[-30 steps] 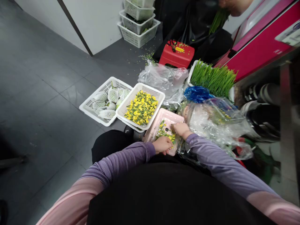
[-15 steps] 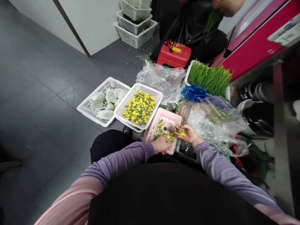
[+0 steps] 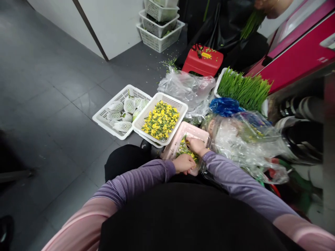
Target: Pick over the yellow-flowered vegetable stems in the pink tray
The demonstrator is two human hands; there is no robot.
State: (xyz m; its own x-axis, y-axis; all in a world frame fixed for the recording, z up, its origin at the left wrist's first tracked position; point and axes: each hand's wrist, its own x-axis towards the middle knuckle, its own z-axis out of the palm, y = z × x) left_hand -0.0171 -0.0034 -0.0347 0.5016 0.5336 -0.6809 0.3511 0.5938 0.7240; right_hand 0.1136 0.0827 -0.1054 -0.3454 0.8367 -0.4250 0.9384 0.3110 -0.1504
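A pink tray [image 3: 172, 145] holds loose yellow flowers with green stems [image 3: 184, 148]. Over its near edge is my left hand [image 3: 185, 163], fingers curled closed; what they hold, if anything, is hidden. My right hand [image 3: 196, 145] reaches into the tray from the right, fingers pinched down at the flowers, and its grip is too small to make out. Beside the tray on the left, a white basket [image 3: 138, 122] holds a heap of yellow flowers [image 3: 162, 119]. It overlaps another white basket [image 3: 101, 116] with round produce in white foam nets [image 3: 129, 105].
Clear plastic bags [image 3: 185, 85] and a blue bag [image 3: 224, 106] lie beyond the tray. Green stalks [image 3: 243, 89] fill a basket near a red stool [image 3: 202, 62]. Stacked baskets [image 3: 159, 43] stand at the back. Another person's hand [image 3: 276, 7] holds green stalks at the top right.
My right hand has moved left and down into the pink tray from its right edge, where it held yellow flowers. My left hand stays near the tray's front. The view has shifted slightly.
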